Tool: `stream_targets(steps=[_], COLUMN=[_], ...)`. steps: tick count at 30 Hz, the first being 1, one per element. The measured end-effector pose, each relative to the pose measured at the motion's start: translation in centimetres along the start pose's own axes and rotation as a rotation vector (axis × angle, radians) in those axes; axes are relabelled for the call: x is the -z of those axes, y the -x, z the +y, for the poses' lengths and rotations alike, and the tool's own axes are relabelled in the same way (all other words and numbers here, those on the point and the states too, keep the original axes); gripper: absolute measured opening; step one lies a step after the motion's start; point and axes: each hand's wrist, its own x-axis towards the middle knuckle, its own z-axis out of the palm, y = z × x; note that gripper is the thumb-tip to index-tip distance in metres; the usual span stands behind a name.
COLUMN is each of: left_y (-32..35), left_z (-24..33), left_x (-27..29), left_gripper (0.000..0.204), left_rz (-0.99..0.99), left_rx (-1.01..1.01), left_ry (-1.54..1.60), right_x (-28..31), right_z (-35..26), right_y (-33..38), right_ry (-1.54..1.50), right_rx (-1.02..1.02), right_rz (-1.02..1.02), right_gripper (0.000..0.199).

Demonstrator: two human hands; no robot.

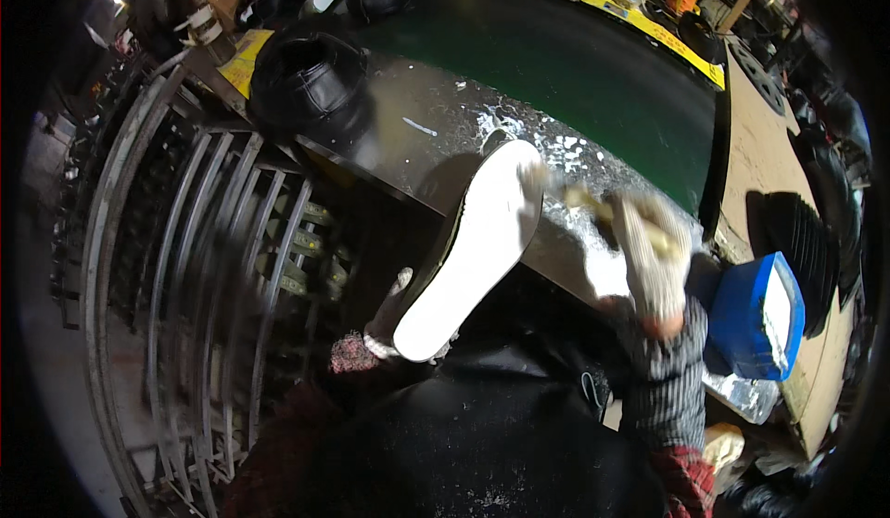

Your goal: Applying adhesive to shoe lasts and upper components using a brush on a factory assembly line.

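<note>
In the middle a shoe (473, 254) is held bottom up, its sole surface coated white and slanting from lower left to upper right. My gloved left hand (385, 319) grips it near its lower end, with most of the fingers hidden under it. My right hand (654, 254), in a pale knit glove, is closed round the handle of a brush (584, 200). Motion smears the brush, and its bristles appear to be at the sole's upper right edge. A blue tub (728, 323) with white stuff inside stands to the right of my right hand.
A metal rack (195, 277) fills the left. Ahead runs a dark green conveyor belt (556, 63) behind a white-spattered metal ledge (399, 115). A black leather boot (311, 73) stands at the ledge's left end. Stacked black sheets (797, 249) lie right of the tub.
</note>
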Motion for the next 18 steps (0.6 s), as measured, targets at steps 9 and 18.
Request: stream_targets(steps=[9, 18], left_y=[-1.1, -3.5], left_z=[1.1, 0.9], left_x=[-1.8, -1.4], left_gripper=[0.071, 0.069], left_rz=[-0.084, -0.309], left_rx=[0.012, -0.154], left_ry=[0.044, -0.015], right_x=[-0.5, -1.4], right_z=[-4.5, -8.6], right_y=[-4.3, 1.0], right_ry=[-0.216, -0.113], right_rx=[-0.291, -0.104], right_rz=[-0.006, -0.347], right_gripper=[0.020, 0.016])
